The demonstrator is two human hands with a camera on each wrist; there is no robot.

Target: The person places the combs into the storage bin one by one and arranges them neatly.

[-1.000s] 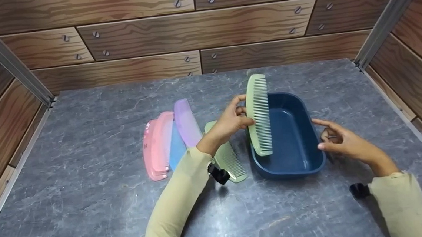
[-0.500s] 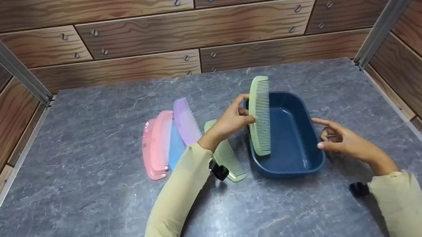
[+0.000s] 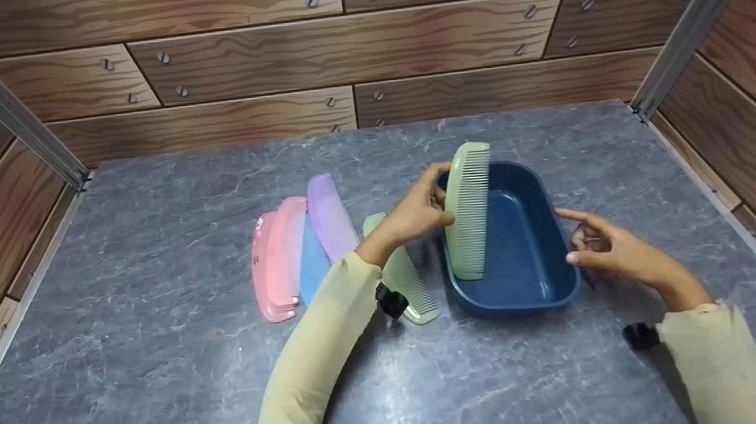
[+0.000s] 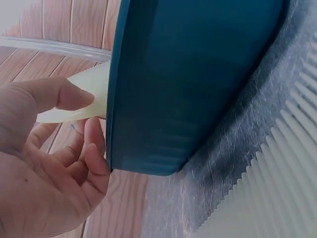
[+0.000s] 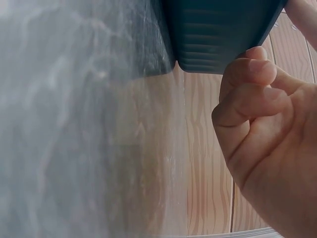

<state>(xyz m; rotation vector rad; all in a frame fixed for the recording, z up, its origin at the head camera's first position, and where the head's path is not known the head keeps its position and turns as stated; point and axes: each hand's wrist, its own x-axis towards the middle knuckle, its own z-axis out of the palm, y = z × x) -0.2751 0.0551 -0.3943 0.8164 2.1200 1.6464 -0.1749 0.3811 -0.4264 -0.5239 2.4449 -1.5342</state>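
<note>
My left hand (image 3: 411,213) pinches a light green comb (image 3: 468,212) between thumb and fingers, its teeth facing right. The comb stands upright at the left side of a dark blue plastic tub (image 3: 573,285), its lower end inside the rim. In the left wrist view, the thumb (image 4: 74,96) presses on the pale comb (image 4: 94,84) beside the tub's wall (image 4: 163,99). My right hand (image 3: 620,255) has its index finger and thumb stretched to the tub's right rim. Its other fingers (image 5: 247,99) are curled, with nothing in them.
Left of the tub a second green comb (image 3: 409,283) lies partly under my left wrist. Farther left, a purple comb (image 3: 332,215), a blue comb (image 3: 314,263) and pink combs (image 3: 281,258) overlap in a fan. Wood-patterned walls surround the grey marbled table (image 3: 159,320).
My left hand has lowered the green comb slightly and shifted it a little right, its top now leaning more to the right. My right hand has stayed at the tub's rim.
</note>
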